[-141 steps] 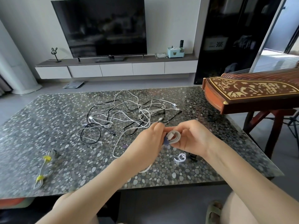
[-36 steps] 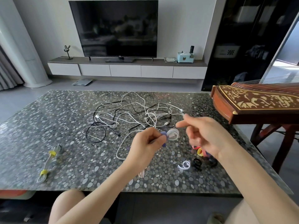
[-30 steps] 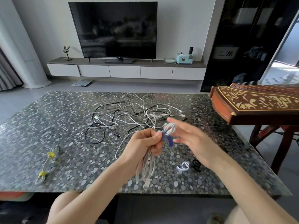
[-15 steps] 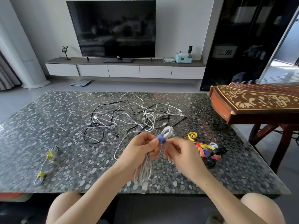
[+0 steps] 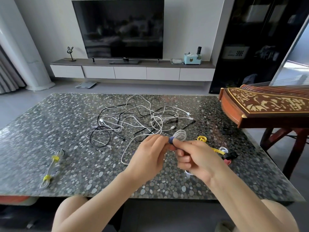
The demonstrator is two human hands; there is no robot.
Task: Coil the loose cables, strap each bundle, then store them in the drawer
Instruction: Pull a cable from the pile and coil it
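Strapping a coiled white cable (image 5: pixel 180 135) above the counter (image 5: pixel 50 124).
My left hand (image 5: pixel 150 153) grips it; my right hand (image 5: pixel 195 158), now closed in, pinches the blue strap (image 5: pixel 171 140) tight round it. This bundle looks nearly done; beyond, loose cables (image 5: pixel 133 118) lie tangled.

Gray-white coil (image 5: pixel 180 136) with a blue strap (image 5: pixel 171 140), held above the worktop (image 5: pixel 50 124).
Black and white loose cables (image 5: pixel 138 120) lie tangled behind it (one bundle (image 5: pixel 51 168), yellow-strapped twice, lies far left); coloured spare straps (image 5: pixel 219 151) sit right.
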